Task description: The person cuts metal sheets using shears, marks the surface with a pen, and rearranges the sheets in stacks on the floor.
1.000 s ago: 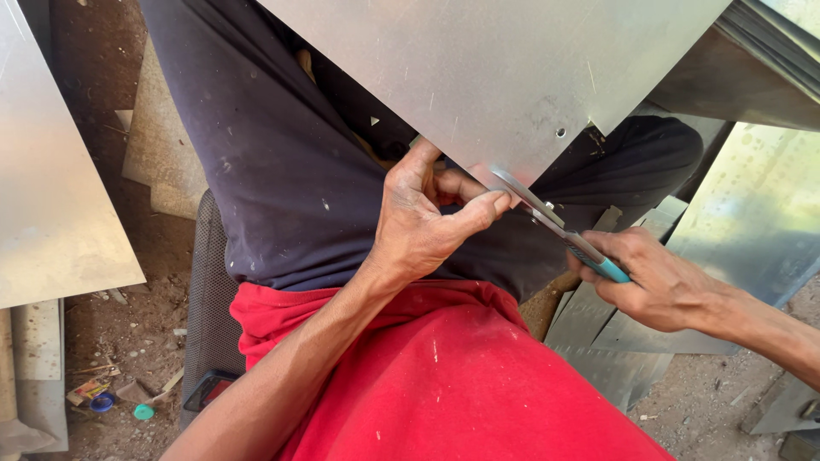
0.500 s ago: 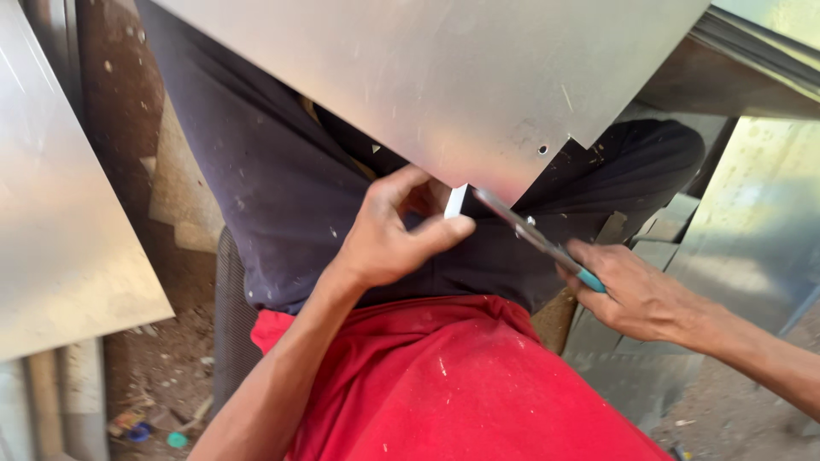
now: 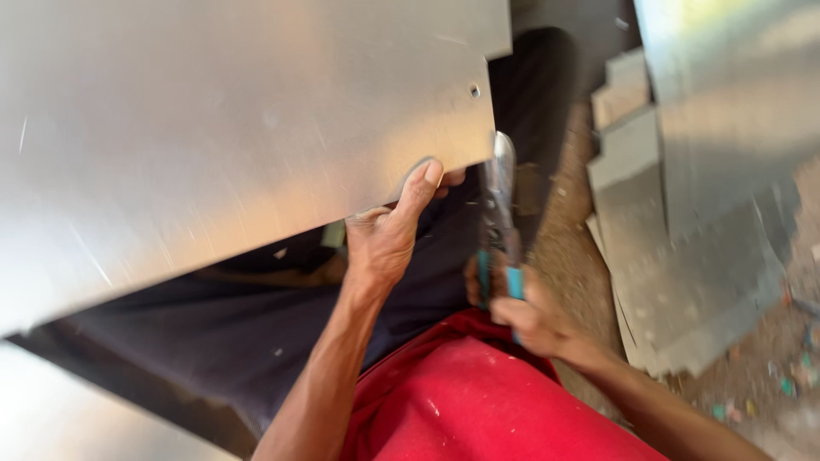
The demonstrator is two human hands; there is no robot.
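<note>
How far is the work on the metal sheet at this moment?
Done: no finished cut shows in the metal sheet; its lower edge looks whole, with one small hole near the corner. In hand: the left hand grips the lower edge, and the right hand holds tin snips with teal handles just beside the corner. Left: the cutting itself, as far as this blurred view shows.
</note>
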